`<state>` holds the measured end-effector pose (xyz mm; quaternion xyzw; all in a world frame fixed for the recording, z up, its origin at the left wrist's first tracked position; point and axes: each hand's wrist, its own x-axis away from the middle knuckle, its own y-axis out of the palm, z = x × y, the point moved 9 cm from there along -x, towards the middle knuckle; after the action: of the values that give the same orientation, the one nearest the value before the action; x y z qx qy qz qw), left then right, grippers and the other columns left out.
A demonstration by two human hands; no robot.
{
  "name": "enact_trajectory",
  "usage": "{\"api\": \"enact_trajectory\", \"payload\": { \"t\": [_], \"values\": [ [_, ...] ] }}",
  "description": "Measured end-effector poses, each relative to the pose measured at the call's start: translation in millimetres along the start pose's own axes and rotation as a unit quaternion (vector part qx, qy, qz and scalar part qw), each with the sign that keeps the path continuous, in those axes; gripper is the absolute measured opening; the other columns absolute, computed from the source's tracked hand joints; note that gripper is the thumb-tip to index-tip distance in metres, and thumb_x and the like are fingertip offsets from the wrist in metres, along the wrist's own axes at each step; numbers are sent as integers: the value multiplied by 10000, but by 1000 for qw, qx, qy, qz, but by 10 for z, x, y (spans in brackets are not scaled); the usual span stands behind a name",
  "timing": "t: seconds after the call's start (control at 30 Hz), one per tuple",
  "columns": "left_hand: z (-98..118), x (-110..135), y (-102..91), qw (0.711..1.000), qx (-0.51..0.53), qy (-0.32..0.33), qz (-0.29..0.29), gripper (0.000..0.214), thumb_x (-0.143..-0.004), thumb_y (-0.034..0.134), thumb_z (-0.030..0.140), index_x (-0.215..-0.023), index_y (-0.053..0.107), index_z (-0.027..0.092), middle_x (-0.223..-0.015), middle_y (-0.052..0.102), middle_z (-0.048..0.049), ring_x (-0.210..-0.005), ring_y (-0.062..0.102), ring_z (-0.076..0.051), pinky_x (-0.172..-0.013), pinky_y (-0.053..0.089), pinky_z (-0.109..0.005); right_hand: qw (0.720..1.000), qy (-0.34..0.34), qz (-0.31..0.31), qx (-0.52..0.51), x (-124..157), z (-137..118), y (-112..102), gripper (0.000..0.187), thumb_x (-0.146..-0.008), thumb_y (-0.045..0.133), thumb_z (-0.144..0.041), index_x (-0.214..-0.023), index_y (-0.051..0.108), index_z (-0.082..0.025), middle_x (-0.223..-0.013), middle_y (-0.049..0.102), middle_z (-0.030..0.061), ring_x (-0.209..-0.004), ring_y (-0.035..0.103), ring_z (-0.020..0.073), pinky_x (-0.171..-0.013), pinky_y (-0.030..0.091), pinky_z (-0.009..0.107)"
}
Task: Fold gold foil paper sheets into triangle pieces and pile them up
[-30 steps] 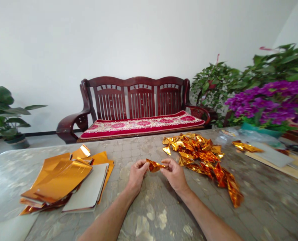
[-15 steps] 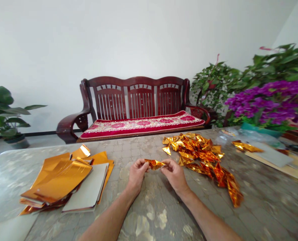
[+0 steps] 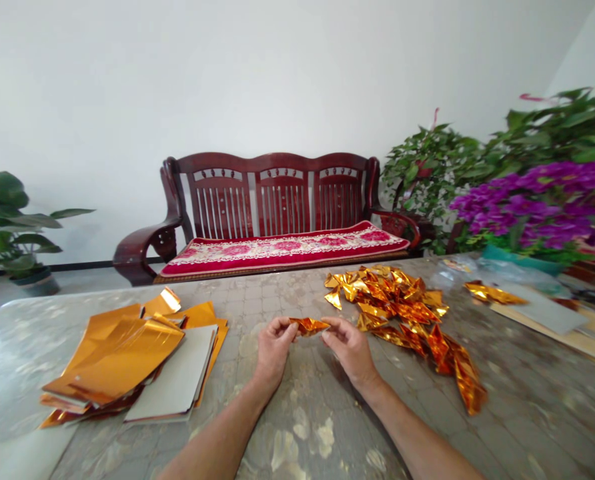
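Between my two hands is a small folded piece of shiny gold foil paper [image 3: 309,326], held just above the table. My left hand [image 3: 274,347] pinches its left tip between thumb and fingers. At the opposite tip, my right hand [image 3: 348,348] grips it the same way. Right of my hands lies a heap of folded gold foil pieces [image 3: 395,293], trailing toward me in a row. A loose stack of flat gold foil sheets [image 3: 122,353] is to the left, with pale-backed sheets [image 3: 177,373] beside it.
The patterned table [image 3: 297,427] spans the front. At the right are a grey sheet on cardboard [image 3: 547,308], one more foil piece [image 3: 495,293], clear plastic [image 3: 507,272] and purple flowers [image 3: 537,207]. Behind the table stands a wooden bench [image 3: 277,193] with a red cushion [image 3: 287,248].
Hardly anything differs. The foil piece looks slightly turned between my fingertips, and both hands keep their places and grip.
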<state>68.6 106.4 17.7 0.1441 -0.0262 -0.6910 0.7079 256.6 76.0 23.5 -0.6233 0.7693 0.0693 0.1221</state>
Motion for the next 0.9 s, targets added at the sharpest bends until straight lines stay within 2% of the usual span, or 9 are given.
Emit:
{"api": "enact_trajectory", "payload": {
  "t": [0.17, 0.37, 0.9],
  "values": [
    [9, 0, -17, 1000, -18, 11, 8, 214, -674, 738, 350, -741, 688, 152, -631, 667, 9, -572, 575, -111, -573, 441, -213, 1000, 0, 5, 14, 5, -42, -11, 347, -700, 702, -370, -991, 720, -183, -770, 731, 39, -694, 671, 206, -669, 555, 322],
    [21, 15, 0, 999, -37, 14, 2, 210, -684, 726, 348, -750, 699, 149, -617, 662, 9, -568, 570, -110, -574, 440, -212, 1000, 15, -5, -12, 29, -123, 12, 316, -714, 704, -362, -970, 725, -180, -876, 754, 71, -772, 698, 232, -726, 569, 350],
    [46, 44, 27, 999, -37, 10, -1, 205, -658, 739, 347, -727, 712, 156, -595, 668, 0, -543, 566, -114, -552, 438, -213, 999, 34, 10, -28, 24, -99, -8, 278, -693, 677, -330, -920, 743, -183, -791, 760, 58, -709, 705, 229, -698, 590, 366]
  ]
}}
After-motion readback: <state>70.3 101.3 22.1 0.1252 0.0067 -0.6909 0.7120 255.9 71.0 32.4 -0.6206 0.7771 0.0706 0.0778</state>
